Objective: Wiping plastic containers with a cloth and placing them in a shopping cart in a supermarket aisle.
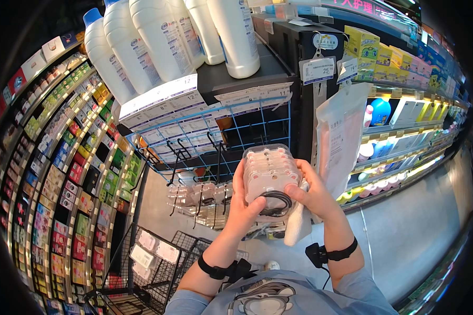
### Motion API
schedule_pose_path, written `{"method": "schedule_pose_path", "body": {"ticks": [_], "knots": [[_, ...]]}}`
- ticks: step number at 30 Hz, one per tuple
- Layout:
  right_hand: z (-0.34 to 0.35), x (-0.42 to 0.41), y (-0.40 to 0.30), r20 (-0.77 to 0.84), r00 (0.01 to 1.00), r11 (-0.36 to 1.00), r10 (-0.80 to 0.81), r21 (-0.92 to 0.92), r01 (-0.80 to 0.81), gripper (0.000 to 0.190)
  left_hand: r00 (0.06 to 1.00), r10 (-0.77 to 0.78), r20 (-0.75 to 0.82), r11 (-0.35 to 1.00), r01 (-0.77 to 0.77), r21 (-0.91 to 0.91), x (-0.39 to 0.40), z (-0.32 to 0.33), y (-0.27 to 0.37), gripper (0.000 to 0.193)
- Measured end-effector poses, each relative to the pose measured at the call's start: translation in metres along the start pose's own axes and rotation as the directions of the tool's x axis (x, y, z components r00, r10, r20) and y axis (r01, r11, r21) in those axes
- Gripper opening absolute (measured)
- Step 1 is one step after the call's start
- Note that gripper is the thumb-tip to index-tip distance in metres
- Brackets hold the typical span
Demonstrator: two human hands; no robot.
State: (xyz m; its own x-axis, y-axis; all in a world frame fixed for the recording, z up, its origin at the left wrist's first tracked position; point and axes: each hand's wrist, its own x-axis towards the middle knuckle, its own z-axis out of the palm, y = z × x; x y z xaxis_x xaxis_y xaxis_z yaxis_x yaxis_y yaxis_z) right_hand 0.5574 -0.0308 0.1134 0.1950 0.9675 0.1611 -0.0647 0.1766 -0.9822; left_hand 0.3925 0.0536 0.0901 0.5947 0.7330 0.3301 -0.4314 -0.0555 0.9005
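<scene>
Between my two hands is a stack of clear plastic packages [271, 167] with pale backing, and a coiled black cord shows inside the front one. My left hand [242, 201] grips the stack's left side, thumb on the front. My right hand [309, 189] holds the right side, its thumb also on the front. A white fuzzy roll-like item [295, 226] hangs below my right hand; whether I hold it is unclear. Behind the stack stands a blue wire grid rack [236, 128] with black hooks [176, 165]. Similar clear packs [203, 193] hang at its lower part.
White bottles [157, 35] stand on the black shelf [256, 75] above the rack. A black wire cart [142, 283] holding several packages is at lower left. Stocked shelves [75, 165] rise on the left, others [402, 134] on the right. A large plastic-wrapped pack [339, 134] hangs near my right hand.
</scene>
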Motion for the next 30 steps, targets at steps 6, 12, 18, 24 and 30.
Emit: {"method": "schedule_pose_path", "body": {"ticks": [6, 12, 18, 24, 30], "knots": [[0.005, -0.011, -0.008, 0.017, 1.000, 0.999, 0.006, -0.049, -0.006, 0.076, 0.998, 0.016, 0.069, 1.000, -0.017, 0.013, -0.008, -0.007, 0.005, 0.107], [0.005, -0.019, -0.008, 0.018, 1.000, 0.998, 0.013, -0.064, -0.012, 0.079, 0.995, -0.045, 0.092, 0.999, 0.046, -0.006, -0.015, -0.003, 0.022, 0.104], [-0.024, -0.013, 0.020, 0.132, 0.983, 0.989, -0.125, -0.059, 0.134, 0.075, 0.978, -0.184, 0.096, 0.968, 0.198, -0.156, -0.019, -0.002, 0.032, 0.095], [-0.002, 0.015, 0.024, 0.092, 0.975, 0.818, 0.200, 0.531, -0.218, 0.038, 0.943, -0.298, 0.147, 0.900, 0.329, -0.287, -0.023, -0.007, 0.035, 0.097], [0.026, 0.038, 0.005, 0.217, 0.961, 0.574, 0.172, 0.770, -0.277, 0.019, 0.928, -0.318, 0.193, 0.854, 0.369, -0.367, -0.026, -0.007, 0.040, 0.099]]}}
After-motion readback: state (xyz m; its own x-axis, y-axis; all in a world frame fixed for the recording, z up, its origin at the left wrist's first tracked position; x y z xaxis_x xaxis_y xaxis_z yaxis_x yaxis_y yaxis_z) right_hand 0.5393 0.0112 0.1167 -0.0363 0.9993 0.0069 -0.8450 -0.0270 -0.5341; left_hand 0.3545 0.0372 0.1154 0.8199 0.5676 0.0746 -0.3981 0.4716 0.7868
